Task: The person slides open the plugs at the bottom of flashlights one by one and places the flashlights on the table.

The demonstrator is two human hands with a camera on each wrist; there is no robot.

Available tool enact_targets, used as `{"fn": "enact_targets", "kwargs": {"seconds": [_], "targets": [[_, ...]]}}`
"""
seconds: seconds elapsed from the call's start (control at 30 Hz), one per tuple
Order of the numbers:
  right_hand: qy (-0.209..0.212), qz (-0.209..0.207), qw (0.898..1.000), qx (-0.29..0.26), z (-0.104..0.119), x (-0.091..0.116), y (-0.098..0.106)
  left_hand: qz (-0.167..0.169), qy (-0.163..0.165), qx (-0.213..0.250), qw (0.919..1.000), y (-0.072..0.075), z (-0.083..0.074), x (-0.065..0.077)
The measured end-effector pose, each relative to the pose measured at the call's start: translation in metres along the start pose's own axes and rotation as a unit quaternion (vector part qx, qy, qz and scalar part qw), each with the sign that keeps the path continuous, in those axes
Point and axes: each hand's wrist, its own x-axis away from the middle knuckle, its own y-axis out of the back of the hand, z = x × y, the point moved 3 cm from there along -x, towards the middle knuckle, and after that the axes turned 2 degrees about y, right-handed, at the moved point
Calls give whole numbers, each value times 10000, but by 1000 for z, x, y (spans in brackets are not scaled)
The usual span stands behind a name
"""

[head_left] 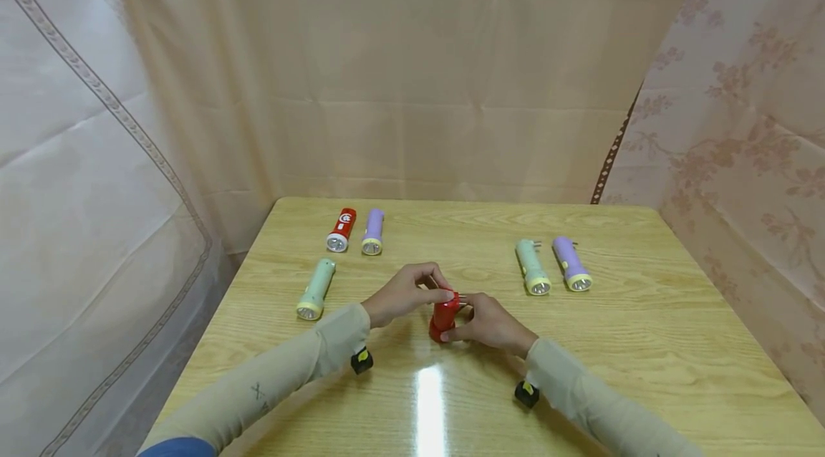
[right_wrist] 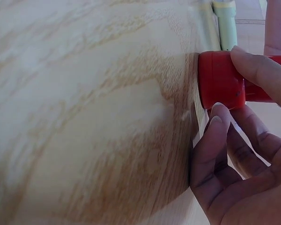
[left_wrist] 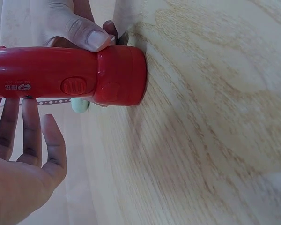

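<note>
A red flashlight (head_left: 445, 316) stands upright on its wide head at the table's middle, metal prongs showing near its top. My left hand (head_left: 406, 294) holds the upper end, thumb across the top; in the left wrist view its fingers (left_wrist: 32, 129) lie against the body, near a ridged switch (left_wrist: 74, 86). Lower down, my right hand (head_left: 493, 324) grips the flashlight near its head. The right wrist view shows that thumb (right_wrist: 257, 68) on one side of the red head (right_wrist: 220, 79) and curled fingers on the other. The head's rim meets the wood.
On the table (head_left: 644, 342), a red-and-white flashlight (head_left: 341, 230), a purple one (head_left: 373, 231) and a green one (head_left: 316, 290) lie left. Another green flashlight (head_left: 532, 267) and purple flashlight (head_left: 571, 263) lie right. Cloth curtains (head_left: 419, 70) hang behind and at both sides.
</note>
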Motion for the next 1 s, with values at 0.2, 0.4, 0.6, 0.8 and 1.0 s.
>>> {"fn": "enact_targets", "kwargs": {"seconds": [0.2,0.4,0.6,0.8,1.0], "targets": [[-14,11,10000,-20,1,0,-1,35,61,0,10000,0,-1,-2],[18,47,9999,-123,3,0,-2,36,88,-5,10000,0,0,-2],[53,-25,9999,-135,5,0,-4,93,-122,-108,9998,1,3,0],[48,-9,10000,-80,6,3,-7,272,-515,-530,9969,4,5,5],[79,-53,9999,-44,6,4,-5,408,-774,-752,9933,6,6,7]]}}
